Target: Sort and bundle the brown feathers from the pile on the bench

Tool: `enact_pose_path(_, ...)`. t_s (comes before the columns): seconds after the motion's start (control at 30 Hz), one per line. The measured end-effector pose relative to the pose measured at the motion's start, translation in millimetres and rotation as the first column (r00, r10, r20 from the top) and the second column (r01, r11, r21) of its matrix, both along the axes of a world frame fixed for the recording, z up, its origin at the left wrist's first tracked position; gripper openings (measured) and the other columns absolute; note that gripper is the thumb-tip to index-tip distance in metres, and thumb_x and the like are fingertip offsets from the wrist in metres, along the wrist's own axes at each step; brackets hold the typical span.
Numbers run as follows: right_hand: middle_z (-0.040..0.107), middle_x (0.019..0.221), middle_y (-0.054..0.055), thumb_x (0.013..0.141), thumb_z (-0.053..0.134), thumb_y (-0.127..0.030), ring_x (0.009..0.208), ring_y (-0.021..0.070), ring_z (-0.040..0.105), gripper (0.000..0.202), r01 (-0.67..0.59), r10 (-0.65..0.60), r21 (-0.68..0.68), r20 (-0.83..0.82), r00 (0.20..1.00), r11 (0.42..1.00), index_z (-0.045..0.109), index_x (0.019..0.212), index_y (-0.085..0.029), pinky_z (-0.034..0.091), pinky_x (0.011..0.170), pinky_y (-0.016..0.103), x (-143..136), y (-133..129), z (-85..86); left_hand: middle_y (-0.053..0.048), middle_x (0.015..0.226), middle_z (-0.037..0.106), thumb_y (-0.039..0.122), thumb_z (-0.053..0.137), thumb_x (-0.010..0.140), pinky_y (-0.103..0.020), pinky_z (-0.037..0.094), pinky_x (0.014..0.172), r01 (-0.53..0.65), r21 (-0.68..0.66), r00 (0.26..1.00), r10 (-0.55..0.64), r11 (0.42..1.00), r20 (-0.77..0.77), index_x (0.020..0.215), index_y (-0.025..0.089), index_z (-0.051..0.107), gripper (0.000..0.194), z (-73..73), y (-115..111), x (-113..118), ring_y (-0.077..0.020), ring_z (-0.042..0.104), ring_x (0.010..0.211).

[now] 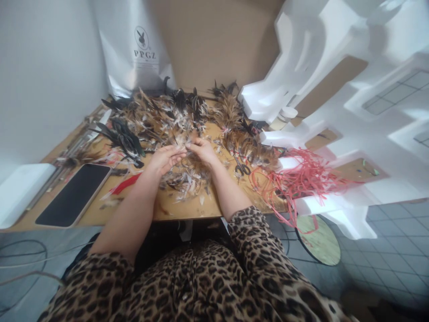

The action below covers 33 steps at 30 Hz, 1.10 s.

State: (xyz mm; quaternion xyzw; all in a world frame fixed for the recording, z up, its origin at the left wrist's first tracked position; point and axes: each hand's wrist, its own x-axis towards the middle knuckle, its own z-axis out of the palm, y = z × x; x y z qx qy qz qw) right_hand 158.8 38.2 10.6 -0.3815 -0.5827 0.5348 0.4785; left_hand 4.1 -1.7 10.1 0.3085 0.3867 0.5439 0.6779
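Observation:
Over the middle of a wooden table, my left hand has its fingers curled and its fingertips pinched on a small light feather. My right hand meets it from the right, thumb and forefinger closed on the same feather or one touching it. Brown and black feathers are heaped just behind both hands. Loose white and grey feathers lie below them on the table. A dark green-black feather bunch rests left of my left hand.
A phone and a white box lie at the left. Scissors sit right of my right hand. Red strips hang over the right edge near white foam pieces. A printed bag stands behind.

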Motion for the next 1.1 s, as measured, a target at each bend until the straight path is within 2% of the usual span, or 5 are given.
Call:
enact_pose_path(0.27, 0.054, 0.06, -0.005, 0.061, 0.07, -0.037, 0.06, 0.008, 0.048, 0.026, -0.016, 0.009, 0.057, 0.119, 0.993, 0.998, 0.055, 0.062, -0.015, 0.04, 0.063, 0.021, -2, -4, 2.2, -0.011, 0.066, 0.068, 0.016, 0.072, 0.065, -0.016, 0.048, 0.049, 0.031, 0.056, 0.982, -0.02, 0.998, -0.186, 0.07, 0.007, 0.068, 0.011, -4.7, -1, 3, -0.0104, 0.062, 0.053)
enact_pose_path(0.47, 0.062, 0.07, -0.001, 0.067, 0.064, -0.033, 0.066, 0.0098, 0.053, 0.021, 0.081, -0.109, 0.139, 0.202, 0.973, 0.987, 0.063, 0.073, -0.014, 0.043, 0.071, 0.024, 10, 5, 2.5, -0.009, 0.066, 0.068, 0.018, 0.071, 0.067, -0.015, 0.047, 0.05, -0.109, 0.068, 0.98, 0.119, 0.992, -0.162, 0.069, 0.009, 0.065, 0.011, -3.3, 2, 0, -0.0074, 0.06, 0.052)
enact_pose_path(0.67, 0.065, 0.085, 0.003, 0.073, 0.058, -0.024, 0.085, 0.0159, 0.055, 0.014, 0.056, -0.32, 0.404, 0.627, 0.71, 0.913, 0.068, 0.08, -0.017, 0.041, 0.083, 0.03, 29, 15, -8.5, -0.007, 0.068, 0.068, 0.017, 0.069, 0.068, -0.013, 0.045, 0.05, -0.198, 0.062, 0.973, 0.204, 0.978, -0.105, 0.072, 0.008, 0.065, 0.01, -2.7, 5, -4, -0.0058, 0.059, 0.053)
enact_pose_path(0.87, 0.061, 0.107, 0.006, 0.078, 0.055, -0.028, 0.107, 0.0262, 0.045, 0.02, -0.041, -0.37, 0.422, 0.833, 0.41, 0.905, 0.068, 0.093, -0.025, 0.034, 0.09, 0.043, 21, 7, -12.3, -0.007, 0.067, 0.068, 0.016, 0.067, 0.069, -0.013, 0.044, 0.048, -0.193, 0.068, 0.976, 0.199, 0.979, -0.088, 0.07, 0.009, 0.064, 0.008, -2.2, 4, -2, -0.0061, 0.059, 0.053)
enact_pose_path(1.1, 0.056, 0.114, 0.008, 0.087, 0.042, -0.027, 0.107, 0.0235, 0.043, 0.026, -0.062, -0.506, 0.593, 0.733, 0.454, 0.803, 0.064, 0.1, -0.022, 0.029, 0.09, 0.038, 27, -6, 12.1, -0.01, 0.077, 0.07, 0.015, 0.068, 0.068, -0.014, 0.047, 0.053, -0.225, 0.059, 0.971, 0.229, 0.973, -0.069, 0.073, 0.008, 0.065, 0.009, -8.2, 8, -5, -0.0076, 0.063, 0.06)
